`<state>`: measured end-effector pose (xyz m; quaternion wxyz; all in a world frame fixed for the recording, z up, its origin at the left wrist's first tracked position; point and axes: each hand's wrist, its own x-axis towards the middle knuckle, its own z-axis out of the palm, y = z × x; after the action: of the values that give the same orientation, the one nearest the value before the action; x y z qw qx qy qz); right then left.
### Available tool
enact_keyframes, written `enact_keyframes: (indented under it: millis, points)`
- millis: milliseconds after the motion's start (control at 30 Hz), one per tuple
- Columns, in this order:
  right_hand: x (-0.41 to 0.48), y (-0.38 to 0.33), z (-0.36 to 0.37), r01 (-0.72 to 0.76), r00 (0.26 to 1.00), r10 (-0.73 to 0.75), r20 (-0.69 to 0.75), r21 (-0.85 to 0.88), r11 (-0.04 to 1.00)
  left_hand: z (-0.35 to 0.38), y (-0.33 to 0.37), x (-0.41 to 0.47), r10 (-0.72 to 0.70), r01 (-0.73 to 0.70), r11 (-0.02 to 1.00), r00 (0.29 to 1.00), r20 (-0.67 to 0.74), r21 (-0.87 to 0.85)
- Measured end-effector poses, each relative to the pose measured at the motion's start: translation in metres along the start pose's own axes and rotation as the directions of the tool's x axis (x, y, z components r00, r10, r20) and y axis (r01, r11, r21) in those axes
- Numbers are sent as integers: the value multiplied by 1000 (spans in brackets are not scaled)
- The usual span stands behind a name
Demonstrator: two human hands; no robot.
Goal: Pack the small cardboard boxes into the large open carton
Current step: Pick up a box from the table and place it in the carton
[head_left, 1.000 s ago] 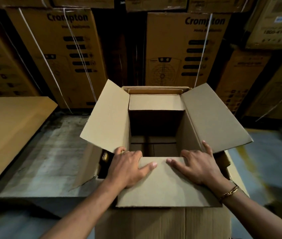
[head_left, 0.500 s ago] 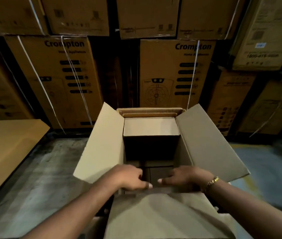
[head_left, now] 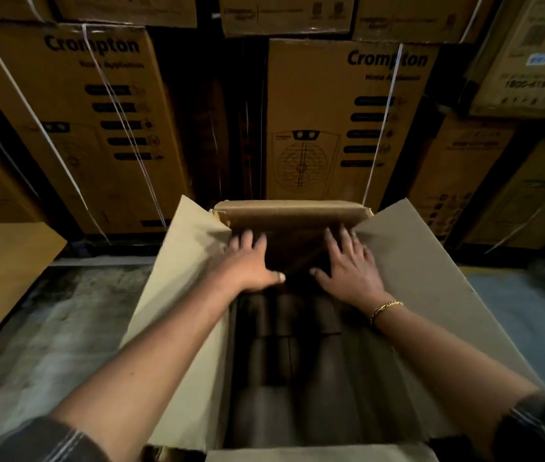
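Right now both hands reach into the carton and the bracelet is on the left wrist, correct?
Not quite: the head view shows the bracelet on the right wrist. The left hand and right hand do reach into the carton.

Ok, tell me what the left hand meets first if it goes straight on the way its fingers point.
The left hand points at the far end of the large open cardboard carton; first it would probably meet the brown folded flap there, though blur hides the gap.

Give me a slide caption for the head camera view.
The left hand and right hand reach flat onto a small box inside the large open carton.
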<state>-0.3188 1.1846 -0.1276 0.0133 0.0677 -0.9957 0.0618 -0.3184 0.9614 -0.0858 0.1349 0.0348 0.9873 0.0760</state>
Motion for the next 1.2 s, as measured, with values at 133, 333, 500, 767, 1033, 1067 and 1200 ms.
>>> enact_keyframes:
  millis: [133, 333, 500, 767, 1033, 1067, 1200]
  points:
    - [53, 15, -21, -6, 994, 6, -106, 0, 1000, -27, -11, 48, 10, -10, 1000, 980, -197, 3]
    - [114, 29, -14, -97, 995, 97, -3, 56, 994, -13, -24, 104, 1, 8, 999, 973, -229, 40]
    - [128, 30, 6, -101, 994, 101, 27, -21, 995, -1, -38, 127, 55, -24, 991, 968, -245, 128]
    - [143, 50, 23, -41, 999, 42, 21, -56, 998, 1, -50, 153, 100, -64, 987, 964, -248, 149]
    - [151, 41, 16, -50, 991, 74, 109, -206, 977, 3, -51, 164, 99, -50, 972, 974, -205, 230]
    - [146, 42, 15, -48, 991, 72, 113, -198, 979, 5, -50, 160, 104, -51, 967, 973, -204, 250]
    - [125, 50, 10, -9, 993, 30, 115, -181, 983, 3, -54, 144, 100, -45, 956, 979, -176, 290]
